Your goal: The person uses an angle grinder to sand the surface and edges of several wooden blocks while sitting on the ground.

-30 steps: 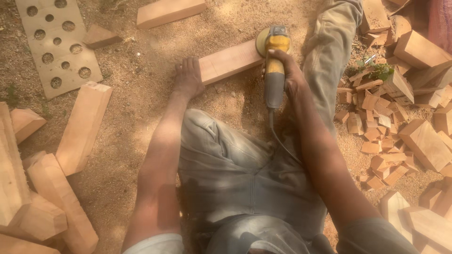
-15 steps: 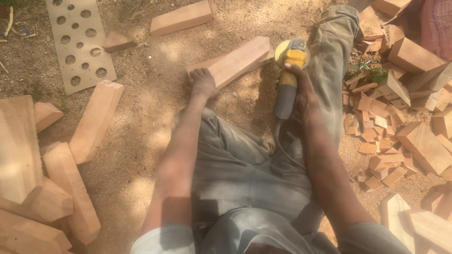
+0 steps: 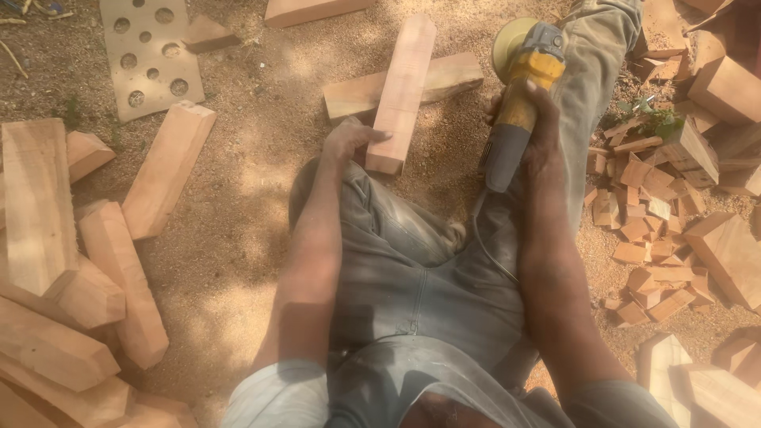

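The person sits on sawdust-covered ground, legs in dusty grey trousers (image 3: pixel 412 269) stretched toward 12 o'clock. The left hand (image 3: pixel 349 141) has its fingers closed on the near end of a wooden block (image 3: pixel 403 91), a pale, squared length of timber whose long axis runs from the hand out toward 12 o'clock, tilted slightly to 1. The block's far part crosses over a second block (image 3: pixel 448 79) that lies nearly crosswise beneath it.

The right hand (image 3: pixel 533 131) is wrapped around the body of a yellow and grey angle grinder (image 3: pixel 519 99), whose round disc end points to 12 o'clock, just right of the held block; the left hand is the nearer one to the wood. A cord trails back from the grinder along the leg.

At 9 o'clock lie long chamfered wooden pieces (image 3: pixel 162 170); at 3 o'clock, a heap of small offcuts (image 3: pixel 646 238). At 11 o'clock lies a flat board with round holes (image 3: pixel 147 51).
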